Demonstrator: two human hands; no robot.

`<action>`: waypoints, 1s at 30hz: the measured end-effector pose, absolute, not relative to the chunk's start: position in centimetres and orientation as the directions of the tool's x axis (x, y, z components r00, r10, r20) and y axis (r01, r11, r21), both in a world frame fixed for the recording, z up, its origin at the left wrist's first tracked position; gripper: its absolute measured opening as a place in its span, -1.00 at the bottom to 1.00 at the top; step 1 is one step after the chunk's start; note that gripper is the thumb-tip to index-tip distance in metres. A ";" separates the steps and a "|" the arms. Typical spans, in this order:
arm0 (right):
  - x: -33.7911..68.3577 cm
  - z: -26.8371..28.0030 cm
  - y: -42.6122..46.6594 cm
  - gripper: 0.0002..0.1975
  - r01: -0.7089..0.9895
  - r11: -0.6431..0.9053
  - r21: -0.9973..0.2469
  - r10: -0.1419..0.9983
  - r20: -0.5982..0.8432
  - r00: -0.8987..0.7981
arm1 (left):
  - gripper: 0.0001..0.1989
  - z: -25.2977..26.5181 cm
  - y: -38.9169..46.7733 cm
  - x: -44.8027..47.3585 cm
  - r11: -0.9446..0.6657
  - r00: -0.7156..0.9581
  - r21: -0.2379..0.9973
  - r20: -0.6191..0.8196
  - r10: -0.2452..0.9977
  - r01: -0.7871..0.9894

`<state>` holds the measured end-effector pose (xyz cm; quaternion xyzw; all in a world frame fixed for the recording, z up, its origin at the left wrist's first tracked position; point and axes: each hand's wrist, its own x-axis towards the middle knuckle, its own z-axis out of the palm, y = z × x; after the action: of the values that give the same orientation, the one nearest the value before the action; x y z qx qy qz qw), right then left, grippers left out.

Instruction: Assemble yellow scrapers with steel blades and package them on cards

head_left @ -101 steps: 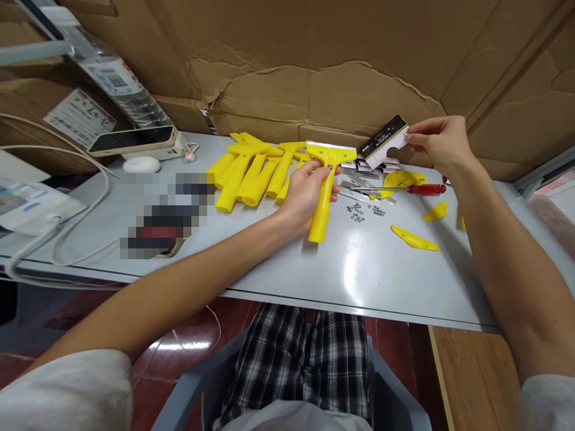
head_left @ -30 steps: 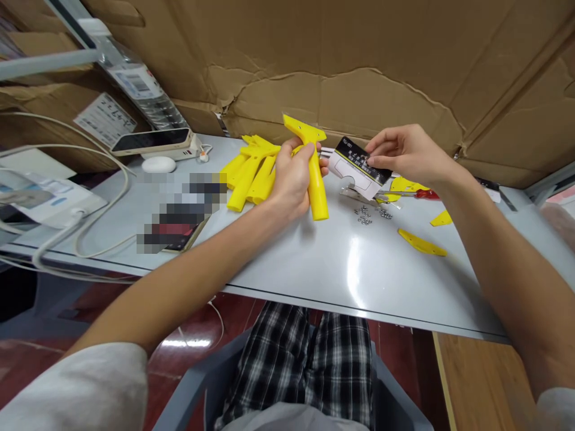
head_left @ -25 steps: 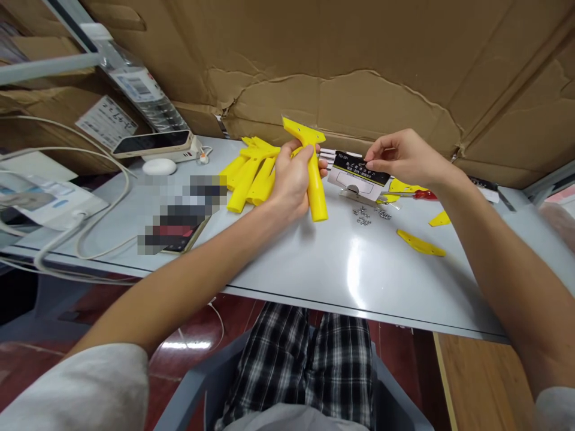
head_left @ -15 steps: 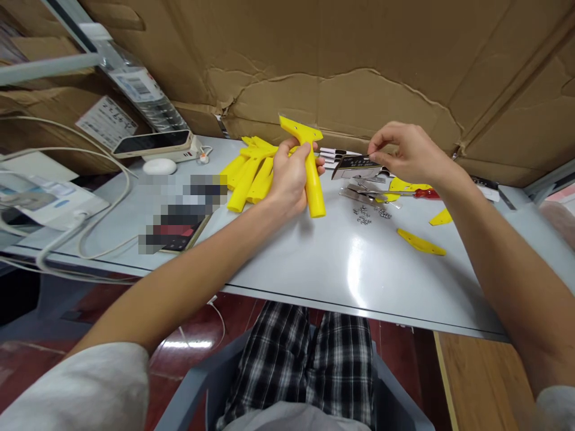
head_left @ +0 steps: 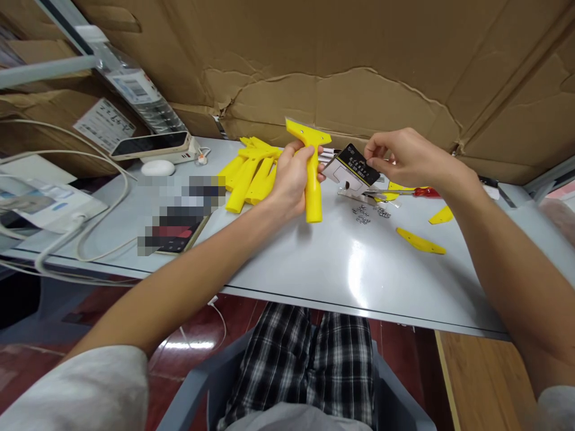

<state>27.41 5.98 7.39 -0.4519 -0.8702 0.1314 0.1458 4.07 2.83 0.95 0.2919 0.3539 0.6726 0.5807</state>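
My left hand (head_left: 291, 176) is wrapped round the handle of a yellow scraper (head_left: 314, 191), its wide head pointing up and away from me. Between the fingertips of my right hand (head_left: 399, 157) is a black and white printed card (head_left: 353, 169), tilted, just right of the scraper. Beneath the card lie a red-handled screwdriver (head_left: 426, 192) and small metal screws or nuts (head_left: 362, 214) in loose clusters. A curved yellow plastic piece (head_left: 420, 241) rests nearer to me. Left of my left hand is a pile of yellow scrapers (head_left: 242, 182).
A phone (head_left: 153, 143) leans on a white device beside a white oval case (head_left: 157, 168). White cables (head_left: 121, 197) run along the table's left side. A plastic bottle (head_left: 139, 90) stands against the cardboard (head_left: 336, 48) behind. A partly blurred phone (head_left: 179, 236) lies left of my forearm.
My right hand has turned the card so that more of its printed face shows, with its lower end nearer the scraper. The scraper has shifted slightly right.
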 end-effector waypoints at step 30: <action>27.0 8.7 4.6 -0.65 0.533 0.619 -0.577 0.779 0.365 -0.510 | -0.41 0.8 1.8 4.3 -0.006 0.069 0.919 0.036 0.997 -0.395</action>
<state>27.03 4.59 8.74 -0.3878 -0.8456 0.2002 0.3075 4.32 1.82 0.83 0.4129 0.3647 0.5766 0.6034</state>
